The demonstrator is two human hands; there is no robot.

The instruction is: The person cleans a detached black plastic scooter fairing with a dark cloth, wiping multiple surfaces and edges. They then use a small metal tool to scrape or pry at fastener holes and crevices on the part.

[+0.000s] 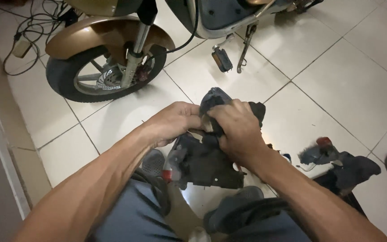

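I see my left hand (173, 122) and right hand (237, 130) both closed on a dark plastic scooter panel (207, 163) — its top pinched between my fingers (193, 120), the rest hanging below them — above the tiled floor (337, 80).

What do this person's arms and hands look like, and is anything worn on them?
Both forearms are bare, with no sleeves in view. The left hand and right hand wear no gloves, and no rings, watch or bracelet show. The forearms look lean, with visible tendons. Lower down, grey-blue shorts cover the legs.
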